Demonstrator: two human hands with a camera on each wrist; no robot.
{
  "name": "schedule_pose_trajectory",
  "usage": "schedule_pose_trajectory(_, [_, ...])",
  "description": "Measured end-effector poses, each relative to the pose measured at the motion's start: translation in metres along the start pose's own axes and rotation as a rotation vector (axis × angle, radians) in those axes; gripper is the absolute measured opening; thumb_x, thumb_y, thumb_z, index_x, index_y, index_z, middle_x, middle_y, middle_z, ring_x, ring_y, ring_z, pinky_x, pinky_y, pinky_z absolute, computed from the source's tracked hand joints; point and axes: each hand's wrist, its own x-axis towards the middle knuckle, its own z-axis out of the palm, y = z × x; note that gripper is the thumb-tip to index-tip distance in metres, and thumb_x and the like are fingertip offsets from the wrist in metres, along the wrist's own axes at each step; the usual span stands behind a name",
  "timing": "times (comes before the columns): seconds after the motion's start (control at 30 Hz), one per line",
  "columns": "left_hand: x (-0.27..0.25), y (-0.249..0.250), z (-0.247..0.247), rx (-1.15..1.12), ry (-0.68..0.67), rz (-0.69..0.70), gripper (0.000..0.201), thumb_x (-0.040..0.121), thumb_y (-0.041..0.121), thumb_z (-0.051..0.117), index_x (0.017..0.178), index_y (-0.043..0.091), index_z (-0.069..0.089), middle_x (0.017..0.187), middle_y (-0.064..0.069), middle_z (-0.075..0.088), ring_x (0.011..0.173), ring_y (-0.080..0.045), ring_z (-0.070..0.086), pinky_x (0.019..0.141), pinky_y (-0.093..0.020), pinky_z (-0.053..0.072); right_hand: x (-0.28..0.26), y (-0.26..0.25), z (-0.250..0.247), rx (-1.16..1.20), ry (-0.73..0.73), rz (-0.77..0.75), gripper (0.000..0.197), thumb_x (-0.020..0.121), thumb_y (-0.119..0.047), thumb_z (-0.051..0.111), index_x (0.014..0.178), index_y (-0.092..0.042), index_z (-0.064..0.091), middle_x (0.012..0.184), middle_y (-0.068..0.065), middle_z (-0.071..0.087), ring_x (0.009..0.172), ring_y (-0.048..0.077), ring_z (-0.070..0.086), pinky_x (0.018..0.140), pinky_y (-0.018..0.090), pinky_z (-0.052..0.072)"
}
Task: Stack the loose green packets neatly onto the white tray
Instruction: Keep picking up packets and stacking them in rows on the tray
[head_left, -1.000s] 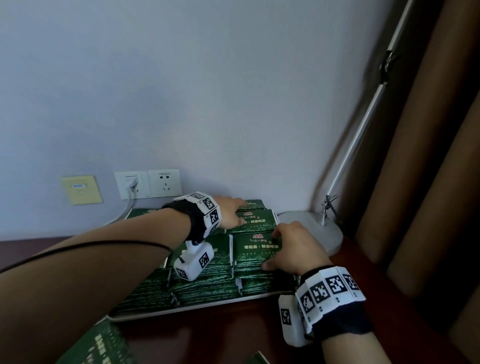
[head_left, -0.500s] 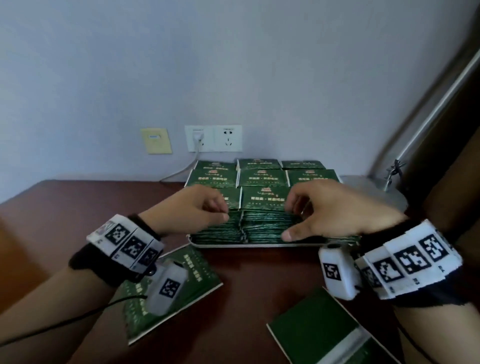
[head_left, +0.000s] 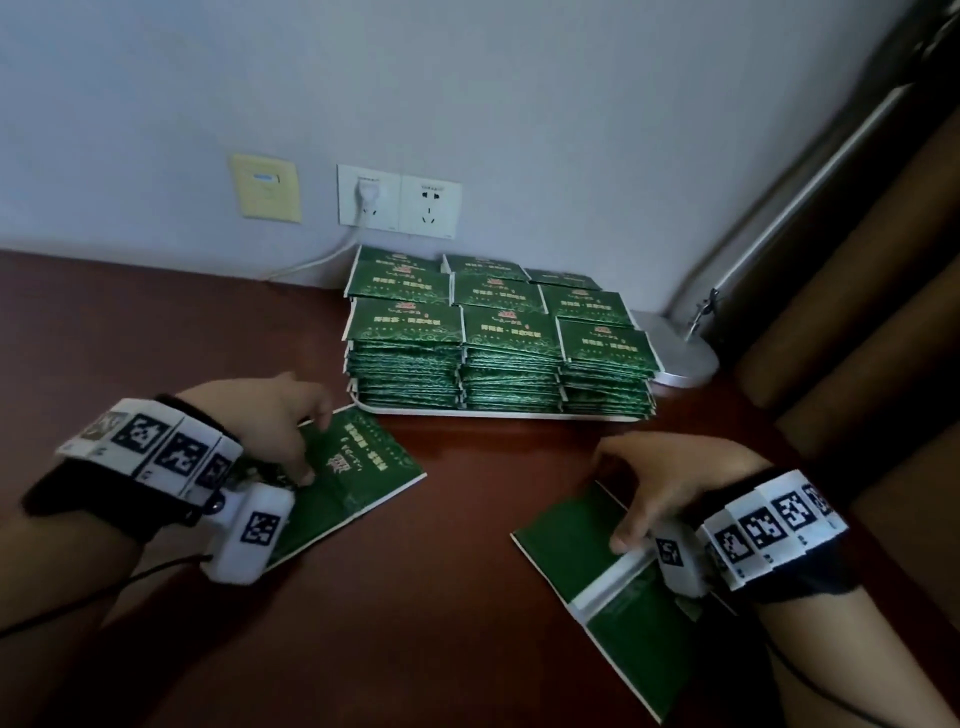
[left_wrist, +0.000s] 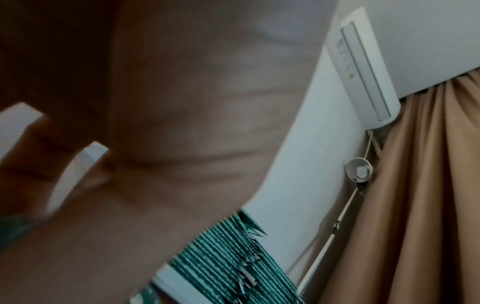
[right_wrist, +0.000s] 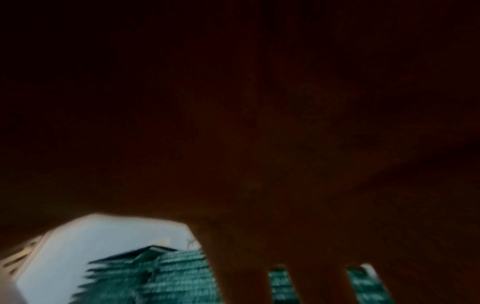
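The white tray (head_left: 498, 415) stands against the wall with several stacks of green packets (head_left: 504, 332) on it. Two larger loose green packets lie on the table in front. My left hand (head_left: 311, 447) is on the left packet (head_left: 363, 467), fingers curled over its far edge, thumb on its face. My right hand (head_left: 613, 504) arches over the right packet (head_left: 566, 545), fingers bent over its far edge, thumb on its white strip. The left wrist view shows my palm (left_wrist: 168, 123) and the stacks (left_wrist: 228, 257). The right wrist view is dark and blurred, with the stacks (right_wrist: 168, 277) beyond my fingers.
A lamp's round base (head_left: 680, 353) sits right of the tray, its pole (head_left: 779, 208) leaning up to the right. Wall sockets (head_left: 400, 200) with a plugged cord (head_left: 311, 262) are behind. Brown curtains (head_left: 883, 312) hang at the right. The brown table (head_left: 441, 597) spreads between my hands.
Both hands have come back from the stacks on the tray and dropped onto the two loose packets at the front. The head view has pulled back and tilted down.
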Motion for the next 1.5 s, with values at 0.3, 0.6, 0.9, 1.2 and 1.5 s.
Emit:
schedule_pose_trajectory(0.3, [-0.015, 0.015, 0.012, -0.248, -0.001, 0.132, 0.041, 0.071, 0.02, 0.087, 0.097, 0.035, 0.06, 0.107, 0.0, 0.063, 0.096, -0.023, 0.064, 0.08, -0.039, 0.053, -0.012, 0.005, 0.024, -0.081, 0.012, 0.146, 0.096, 0.048, -0.029, 0.096, 0.125, -0.017, 0.04, 0.116, -0.003, 0.058, 0.104, 0.022, 0.058, 0.085, 0.04, 0.053])
schedule_pose_trajectory(0.6, [-0.035, 0.002, 0.043, -0.819, -0.015, 0.294, 0.026, 0.075, -0.007, 0.077, 0.091, 0.013, 0.071, 0.104, -0.003, 0.075, 0.1, -0.021, 0.066, 0.086, -0.031, 0.045, -0.003, -0.004, 0.019, 0.229, 0.046, -0.081, 0.034, 0.064, -0.008, 0.09, 0.09, -0.017, 0.07, 0.089, -0.002, 0.075, 0.085, 0.014, 0.07, 0.079, 0.028, 0.055])
schedule_pose_trajectory(0.9, [-0.026, -0.004, 0.047, -1.062, 0.117, 0.233, 0.031, 0.074, -0.01, 0.078, 0.091, 0.016, 0.077, 0.103, -0.02, 0.072, 0.087, -0.036, 0.071, 0.086, -0.047, 0.055, 0.03, -0.027, 0.025, 0.51, 0.574, -0.502, 0.029, 0.071, 0.011, 0.079, 0.071, -0.017, 0.072, 0.072, -0.006, 0.068, 0.068, 0.003, 0.062, 0.068, 0.018, 0.048])
schedule_pose_trajectory(1.2, [-0.025, -0.008, 0.038, -0.685, 0.011, 0.257, 0.079, 0.068, -0.011, 0.08, 0.131, 0.031, 0.058, 0.113, 0.005, 0.072, 0.102, -0.015, 0.07, 0.092, -0.04, 0.057, 0.057, -0.03, 0.021, 0.414, 0.322, -0.498, 0.029, 0.063, -0.026, 0.09, 0.087, -0.031, 0.075, 0.122, -0.008, 0.061, 0.115, 0.002, 0.056, 0.101, 0.019, 0.037])
schedule_pose_trajectory(1.5, [-0.03, -0.01, 0.032, -0.774, 0.172, 0.305, 0.037, 0.076, -0.002, 0.081, 0.107, 0.018, 0.077, 0.094, 0.004, 0.078, 0.09, -0.014, 0.074, 0.088, -0.034, 0.057, 0.06, -0.021, 0.041, 0.522, 0.253, -0.397, 0.077, 0.059, -0.034, 0.093, 0.125, -0.042, 0.054, 0.127, -0.016, 0.055, 0.117, 0.004, 0.054, 0.105, 0.028, 0.044])
